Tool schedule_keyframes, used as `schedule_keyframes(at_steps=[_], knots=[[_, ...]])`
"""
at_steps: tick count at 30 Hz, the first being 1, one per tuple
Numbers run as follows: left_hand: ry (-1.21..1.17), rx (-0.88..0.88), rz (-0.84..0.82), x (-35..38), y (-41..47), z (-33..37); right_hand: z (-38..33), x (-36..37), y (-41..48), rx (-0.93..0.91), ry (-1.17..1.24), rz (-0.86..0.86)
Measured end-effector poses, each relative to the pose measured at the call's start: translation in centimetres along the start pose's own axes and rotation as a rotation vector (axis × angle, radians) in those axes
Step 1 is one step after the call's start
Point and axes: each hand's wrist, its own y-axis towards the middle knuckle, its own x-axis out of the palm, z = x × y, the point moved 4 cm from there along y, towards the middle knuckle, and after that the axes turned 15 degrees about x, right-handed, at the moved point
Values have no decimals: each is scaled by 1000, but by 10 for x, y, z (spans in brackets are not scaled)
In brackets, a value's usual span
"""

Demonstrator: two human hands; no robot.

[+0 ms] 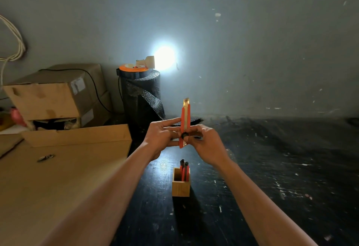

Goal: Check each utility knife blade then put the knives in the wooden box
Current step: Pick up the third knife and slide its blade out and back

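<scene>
- Black scuffed table: bears wooden box near its front middle.
- Flat cardboard sheet: left of wooden box, well apart, lying over table edge.
- Stacked cardboard boxes: behind sheet, far left of wooden box.
- Black bubble-wrap roll: upright, beyond wooden box and to its left; orange-topped disc and lit lamp on top, glare on wall.
- Left hand: raised above and behind wooden box; fingers curled, thumb and fingertips pinching lower body of held knife from its left.
- Right hand: same height, just right of knife; fingers pressed on knife's lower end at black slider knob.
- Utility knife: orange, held upright directly above wooden box, clear of it; blade extended at top, catching lamp light.
- Wooden box: small, square, open-topped, standing upright.
- Knives in box: red-and-black, standing on end against right side; exact count not clear.
</scene>
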Motion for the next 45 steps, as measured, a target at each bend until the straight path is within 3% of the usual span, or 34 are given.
schedule_keyframes(at_steps=[13,45], knots=[[37,66,6,6,0,5,-6,-5,-7,23,9,74],[57,143,30,9,-2,8,-11,-13,-13,-84,-55,45]])
